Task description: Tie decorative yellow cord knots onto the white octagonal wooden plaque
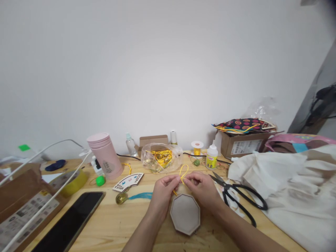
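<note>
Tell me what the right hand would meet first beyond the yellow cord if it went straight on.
Probably the left hand, just across the yellow cord from the right hand; how exactly they line up in depth is unclear.

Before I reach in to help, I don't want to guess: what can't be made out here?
All in the head view:
Cord: crossing partly covered by the fingers.
Phone: near end cut off by the bottom edge.
Cloth: cut off by the right edge.
Yellow label: fine print too small.

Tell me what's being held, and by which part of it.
Yellow cord, pinched at the base of its loop by the left hand and right hand.
</note>
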Demonstrator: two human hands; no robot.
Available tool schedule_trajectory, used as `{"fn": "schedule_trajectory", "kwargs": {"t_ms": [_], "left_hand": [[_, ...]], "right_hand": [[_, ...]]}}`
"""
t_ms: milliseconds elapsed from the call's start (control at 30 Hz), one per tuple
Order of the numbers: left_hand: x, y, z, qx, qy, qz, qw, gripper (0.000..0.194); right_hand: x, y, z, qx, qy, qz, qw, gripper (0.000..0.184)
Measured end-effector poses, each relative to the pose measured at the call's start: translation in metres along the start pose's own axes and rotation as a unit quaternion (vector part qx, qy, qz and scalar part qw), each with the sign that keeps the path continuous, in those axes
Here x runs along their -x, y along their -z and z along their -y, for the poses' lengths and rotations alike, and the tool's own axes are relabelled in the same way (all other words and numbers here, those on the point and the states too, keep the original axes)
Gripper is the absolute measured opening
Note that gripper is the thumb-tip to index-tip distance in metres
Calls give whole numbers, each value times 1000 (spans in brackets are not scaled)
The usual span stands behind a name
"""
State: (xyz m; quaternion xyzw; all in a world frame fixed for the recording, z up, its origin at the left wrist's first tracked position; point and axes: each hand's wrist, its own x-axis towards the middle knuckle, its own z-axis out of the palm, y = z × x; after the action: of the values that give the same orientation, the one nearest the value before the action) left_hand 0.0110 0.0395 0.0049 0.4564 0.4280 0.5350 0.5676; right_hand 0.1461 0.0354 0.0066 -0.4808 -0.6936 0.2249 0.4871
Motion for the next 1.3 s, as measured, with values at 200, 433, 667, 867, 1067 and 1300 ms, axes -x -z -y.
{"fn": "schedule_trajectory", "kwargs": {"t_ms": [200, 433, 667, 867, 1067, 1300], "left_hand": [[0, -1, 2, 0, 2, 20, 1000, 21], [1, -1, 1, 2, 14, 35, 999, 20], [1, -1, 1, 5, 24, 34, 999, 21], [1, -1, 0, 30, 41, 25, 998, 22], [1, -1, 0, 46, 30, 48, 997, 16], [0, 1, 0, 28, 25, 39, 999, 16]], "right_hand": [[-1, 5, 4, 26, 60, -18, 998, 12], [-1, 7, 2, 54, 66, 4, 996, 13], [-2, 11, 5, 116, 108, 37, 987, 16], [-1, 13, 8, 164, 136, 47, 976, 19], [-2, 13, 8, 189, 147, 55, 969, 20], [-1, 13, 9, 174, 164, 64, 969, 21]]}}
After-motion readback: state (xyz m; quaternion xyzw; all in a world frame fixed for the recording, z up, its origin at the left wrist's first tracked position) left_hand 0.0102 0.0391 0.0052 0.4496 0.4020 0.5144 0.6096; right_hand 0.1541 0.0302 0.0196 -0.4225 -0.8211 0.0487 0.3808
